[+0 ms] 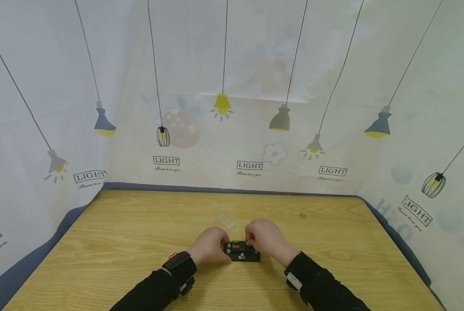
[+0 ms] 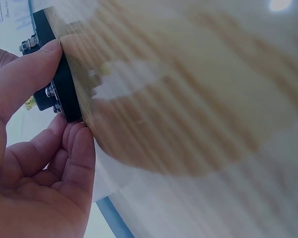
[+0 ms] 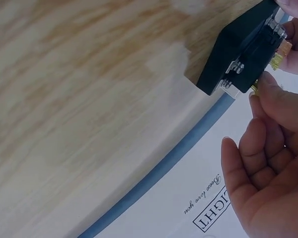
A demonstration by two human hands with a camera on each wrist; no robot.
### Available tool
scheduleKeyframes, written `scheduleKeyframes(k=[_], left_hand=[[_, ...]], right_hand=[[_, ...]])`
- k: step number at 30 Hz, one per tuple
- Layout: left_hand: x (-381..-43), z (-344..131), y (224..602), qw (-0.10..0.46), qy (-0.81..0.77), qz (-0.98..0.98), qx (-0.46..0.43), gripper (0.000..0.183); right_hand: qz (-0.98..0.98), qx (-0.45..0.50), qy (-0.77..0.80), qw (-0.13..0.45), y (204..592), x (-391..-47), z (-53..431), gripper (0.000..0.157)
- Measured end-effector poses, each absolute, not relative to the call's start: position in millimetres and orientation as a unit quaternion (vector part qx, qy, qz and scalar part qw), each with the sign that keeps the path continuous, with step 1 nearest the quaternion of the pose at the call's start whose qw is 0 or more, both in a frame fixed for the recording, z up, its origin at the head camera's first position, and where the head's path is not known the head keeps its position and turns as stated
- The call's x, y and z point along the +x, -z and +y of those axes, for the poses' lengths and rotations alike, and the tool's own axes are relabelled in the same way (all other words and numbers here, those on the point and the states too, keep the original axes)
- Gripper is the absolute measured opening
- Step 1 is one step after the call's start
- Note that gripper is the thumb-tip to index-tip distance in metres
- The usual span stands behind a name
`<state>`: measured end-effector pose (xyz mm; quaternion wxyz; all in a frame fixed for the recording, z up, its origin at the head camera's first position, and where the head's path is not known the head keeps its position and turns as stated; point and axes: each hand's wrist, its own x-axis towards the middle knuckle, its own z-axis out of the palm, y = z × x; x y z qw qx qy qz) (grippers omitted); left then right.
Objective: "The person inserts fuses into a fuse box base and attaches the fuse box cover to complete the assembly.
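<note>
Where head blurs, wrists reveal bolts (image 2: 50,92).

"LIGHT" (image 1: 249,165) ("love you" beneath) — backdrop (image 1: 247,134)

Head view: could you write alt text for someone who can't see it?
A person's left hand grips a small black block on a wooden table while the right hand touches it near its right end. Beyond lie a clear plastic piece and, farther right, a tiny brown square; behind is a pale backdrop printed with lamps.
</note>
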<state>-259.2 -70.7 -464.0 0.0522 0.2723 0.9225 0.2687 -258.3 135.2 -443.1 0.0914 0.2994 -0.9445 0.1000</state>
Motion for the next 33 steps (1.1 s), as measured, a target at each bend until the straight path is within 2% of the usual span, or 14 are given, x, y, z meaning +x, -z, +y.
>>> scheduleKeyframes(k=[8, 23, 33], left_hand=[[-259.5, -69.9, 464.7, 0.051, -0.266, 0.924, 0.27, 0.037], [-259.9, -69.9, 465.9, 0.048, -0.265, 0.926, 0.266, 0.037], [-259.9, -69.9, 465.4, 0.051, -0.261, 0.927, 0.265, 0.04]], right_hand=[[-0.948, 0.288, -0.113, 0.072, 442.7, -259.0, 135.2, 0.016], [-0.939, 0.315, -0.129, 0.055, 443.4, -262.5, 142.3, 0.008], [-0.941, 0.297, -0.153, 0.044, 436.1, -262.7, 145.7, 0.022]])
